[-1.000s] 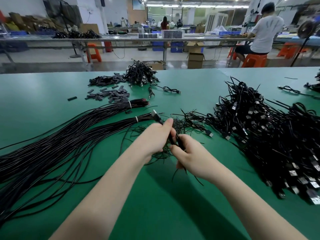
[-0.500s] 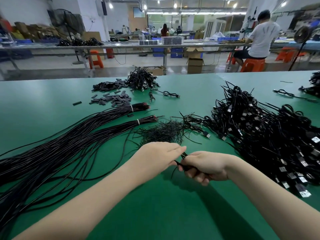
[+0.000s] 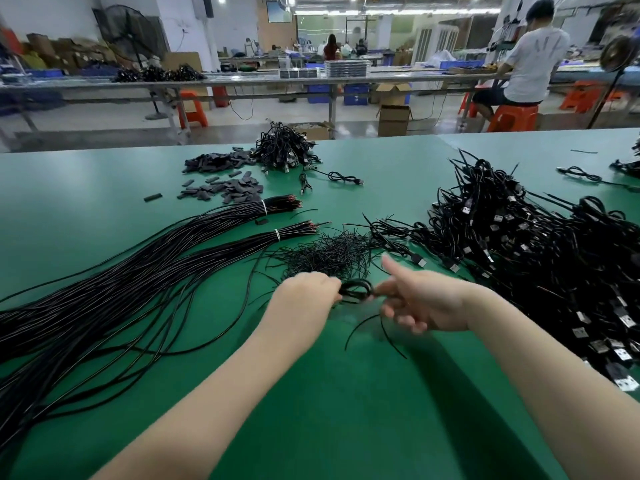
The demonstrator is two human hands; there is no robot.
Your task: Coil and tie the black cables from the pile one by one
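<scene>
Right hand (image 3: 427,301) motion-blurred; finger positions indistinct. Left hand (image 3: 304,299) fingers hidden behind knuckles. Coiled-cable pile (image 3: 554,271) cut off at right edge.

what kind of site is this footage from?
Most likely a cable assembly workshop or factory floor. A long green work table carries a large heap of coiled black USB cables, long banded bundles of straight black cable, and another worker sits at a bench row behind.

A factory assembly floor. A long green desk (image 3: 104,174) carries a pile of black cables (image 3: 554,258) with USB plugs and straight cable bundles (image 3: 138,271). Beyond it run more workbenches (image 3: 242,81), orange stools (image 3: 512,116), cardboard boxes (image 3: 394,116), blue bins (image 3: 356,93), a standing fan (image 3: 130,29) and a seated worker (image 3: 533,60).
</scene>
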